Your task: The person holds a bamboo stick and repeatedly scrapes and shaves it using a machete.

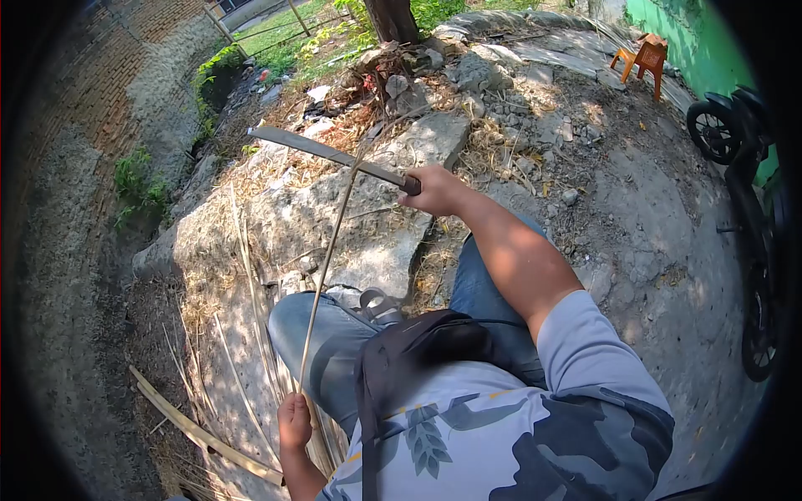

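Observation:
My right hand (434,191) is closed round the dark handle of a long machete (326,153), its blade pointing to the upper left. Lower down, my left hand (295,420) grips the bottom end of a thin bamboo strip (327,259). The strip rises past my bent knee, and its upper end meets the blade near the middle. Several long pale strips (248,275) lie on the ground at the left, beside my leg. A thicker split bamboo piece (205,438) rests at the lower left.
A brick wall (109,92) runs along the left. Rubble and a tree trunk (391,18) stand ahead. At the right are an orange chair (647,58), a green wall (672,33) and a parked motorbike (746,184). A dark bag (418,355) lies across my lap.

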Demonstrator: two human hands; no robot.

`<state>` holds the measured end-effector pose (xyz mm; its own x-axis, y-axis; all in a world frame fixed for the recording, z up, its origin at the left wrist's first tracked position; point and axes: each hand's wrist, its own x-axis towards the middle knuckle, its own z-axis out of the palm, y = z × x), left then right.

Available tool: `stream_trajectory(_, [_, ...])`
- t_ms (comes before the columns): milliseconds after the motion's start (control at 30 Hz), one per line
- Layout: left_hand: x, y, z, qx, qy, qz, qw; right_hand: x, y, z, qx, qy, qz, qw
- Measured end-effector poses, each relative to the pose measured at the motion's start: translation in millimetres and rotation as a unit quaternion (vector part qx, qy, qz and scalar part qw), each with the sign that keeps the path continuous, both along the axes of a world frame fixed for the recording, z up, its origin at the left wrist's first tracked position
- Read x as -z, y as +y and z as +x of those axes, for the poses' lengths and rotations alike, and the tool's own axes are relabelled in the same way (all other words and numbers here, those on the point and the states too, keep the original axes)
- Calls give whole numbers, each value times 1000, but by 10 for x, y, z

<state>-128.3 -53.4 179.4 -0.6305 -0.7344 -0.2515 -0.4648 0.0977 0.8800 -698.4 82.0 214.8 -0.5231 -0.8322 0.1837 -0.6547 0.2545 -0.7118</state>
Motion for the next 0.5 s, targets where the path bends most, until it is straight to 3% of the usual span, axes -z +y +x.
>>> stream_trajectory(133, [-7,-29,-56,13,-2,-27,1000,19,-2,5,4,-4,-29,1000])
stream_trajectory(233, [-51,9,-159,15,-11,-114,993,-66,8,53,92,78,3,993])
stream_trajectory(333, [-112,20,-246,12,-18,-101,995,-63,24,31,91,123,25,988])
stream_trajectory(433, [8,-6,-274,7,-13,-93,996,-22,10,71,-2,78,62,995])
stream_trajectory(500, [50,-25,-249,7,-9,-67,998,-75,-1,180,-4,85,113,990])
